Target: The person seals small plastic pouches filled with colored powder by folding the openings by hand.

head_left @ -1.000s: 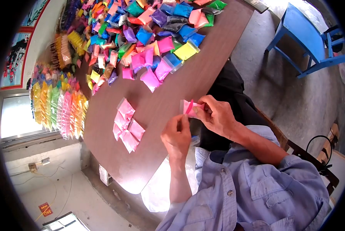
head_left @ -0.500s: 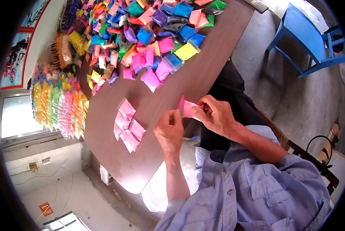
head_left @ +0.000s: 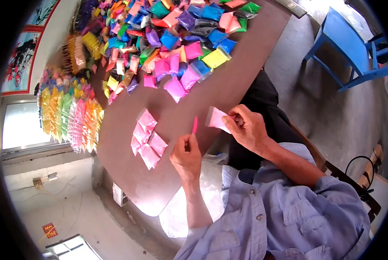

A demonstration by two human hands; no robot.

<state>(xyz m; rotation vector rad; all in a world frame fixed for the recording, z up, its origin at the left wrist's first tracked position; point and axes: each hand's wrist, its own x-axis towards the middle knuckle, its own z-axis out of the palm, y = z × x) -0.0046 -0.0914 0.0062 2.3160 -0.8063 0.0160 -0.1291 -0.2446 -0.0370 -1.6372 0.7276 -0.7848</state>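
Observation:
A thin bright pink stick [head_left: 195, 125] points up from my left hand [head_left: 186, 157], whose fingers are closed round its lower end. To the right, my right hand [head_left: 249, 130] pinches a small clear bag with light pink filling [head_left: 218, 119] by one end. The stick and the bag are apart. Several light pink bags [head_left: 149, 155] lie grouped on the brown table [head_left: 120, 173], left of my left hand.
A large heap of small coloured bags [head_left: 172, 39] covers the table's far side. Bundles of long coloured packets [head_left: 72, 117] stand at the left by the window. A blue chair [head_left: 343, 39] is on the floor at upper right.
The pink stick has come away from the bag; my left hand has moved left and slightly down with it. The view has shifted a little.

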